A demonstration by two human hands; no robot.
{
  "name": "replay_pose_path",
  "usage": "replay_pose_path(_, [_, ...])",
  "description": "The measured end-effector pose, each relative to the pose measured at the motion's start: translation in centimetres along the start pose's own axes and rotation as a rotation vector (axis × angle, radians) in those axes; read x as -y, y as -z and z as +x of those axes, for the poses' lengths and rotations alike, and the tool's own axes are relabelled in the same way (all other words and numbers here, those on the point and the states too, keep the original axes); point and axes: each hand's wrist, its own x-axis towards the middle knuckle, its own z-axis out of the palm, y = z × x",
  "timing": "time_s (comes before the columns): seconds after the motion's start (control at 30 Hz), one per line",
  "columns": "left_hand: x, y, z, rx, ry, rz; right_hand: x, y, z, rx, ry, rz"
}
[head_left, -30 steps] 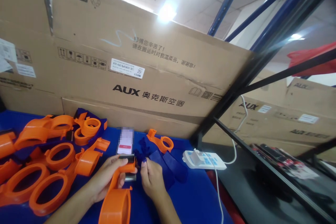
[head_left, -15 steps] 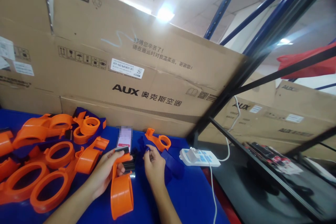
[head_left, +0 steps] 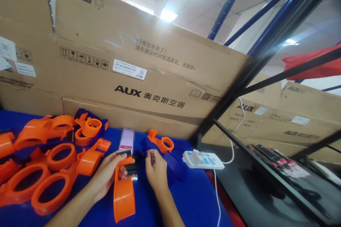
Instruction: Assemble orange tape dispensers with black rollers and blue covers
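My left hand (head_left: pixel 108 173) is closed around the handle end of an orange tape dispenser (head_left: pixel 124 200), its ring hanging down toward me. Black roller-like parts (head_left: pixel 130 168) show beside the fingers. To the right, my right hand (head_left: pixel 156 168) has its fingertips pinched together; whatever they hold, if anything, is too small to make out. Just beyond those fingertips lie small dark pieces (head_left: pixel 144 146) that blend into the blue cloth. Another orange tape dispenser (head_left: pixel 167 144) rests behind the right hand. A phone (head_left: pixel 126 141) with a lit screen lies between the hands, farther back.
Several orange tape dispensers (head_left: pixel 50 193) are heaped on the left of the blue-covered table (head_left: pixel 144 211). A white power strip (head_left: pixel 204 159) with cables sits at the right edge. Large cardboard boxes (head_left: pixel 160 78) form a wall behind, and a dark rack post (head_left: pixel 226 106) slants at the right.
My right fingertips have shifted slightly and stay pinched. My left hand keeps hold of the tape dispenser, almost unmoved.
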Motion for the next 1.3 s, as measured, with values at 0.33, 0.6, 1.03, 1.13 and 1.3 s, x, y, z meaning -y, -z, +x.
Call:
replay_pose_path(0.33, [-0.1,-0.4,-0.4,-0.011,-0.003,0.006,0.4,0.3,0.0,0.048,0.073,-0.034])
replay_pose_path(0.6, [0.8,0.1,0.1,0.032,-0.053,0.103,1.2,1.0,0.1,0.126,0.080,0.080])
replay_pose_path(1.03, [1.6,0.3,0.4,0.151,-0.080,0.265,2.3,0.2,-0.9,0.272,0.125,0.239])
replay_pose_path(1.13, [1.4,-0.1,0.1,0.169,-0.066,0.299,2.4,0.5,-0.8,0.291,0.191,0.231])
replay_pose_path(1.3, [1.1,-0.5,-0.1,0.102,-0.055,0.259,2.4,1.0,-0.6,0.307,0.226,0.216])
